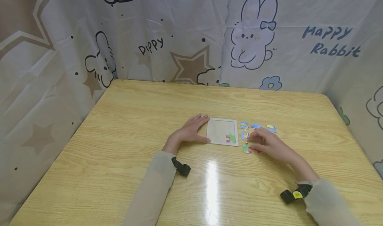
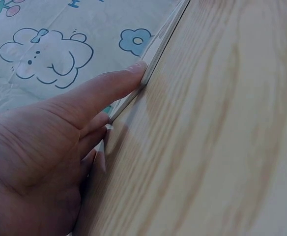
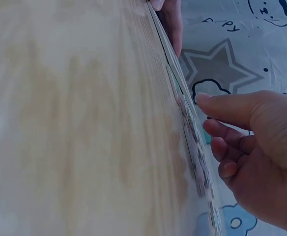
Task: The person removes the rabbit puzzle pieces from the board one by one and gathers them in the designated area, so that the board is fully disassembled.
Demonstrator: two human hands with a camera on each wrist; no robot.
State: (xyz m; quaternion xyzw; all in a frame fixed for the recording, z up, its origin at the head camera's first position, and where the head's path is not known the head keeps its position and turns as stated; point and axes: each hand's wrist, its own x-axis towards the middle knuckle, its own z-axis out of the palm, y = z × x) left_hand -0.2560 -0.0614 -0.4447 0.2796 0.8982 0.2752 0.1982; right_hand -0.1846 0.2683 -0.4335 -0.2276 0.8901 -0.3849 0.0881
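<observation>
A shallow jigsaw puzzle tray point(image 1: 219, 129) with a pale rim lies flat on the table. One green and red puzzle piece point(image 1: 231, 139) sits in its near right corner. Against the tray's left edge rests my left hand point(image 1: 191, 130), thumb at the near corner and straight fingers at the far one; in the left wrist view its thumb point(image 2: 126, 78) touches the rim. My right hand point(image 1: 269, 144) is over the loose puzzle pieces point(image 1: 244, 124) right of the tray, partly hiding them. Its thumb point(image 3: 227, 107) stands apart from the loosely bent fingers, with nothing visible between them.
The wooden table point(image 1: 119, 129) extends around the tray on all sides. A patterned cloth point(image 1: 185, 30) with rabbits and stars hangs behind and beside it. Each wrist wears a black camera band point(image 1: 181, 168). Light glares off the near tabletop.
</observation>
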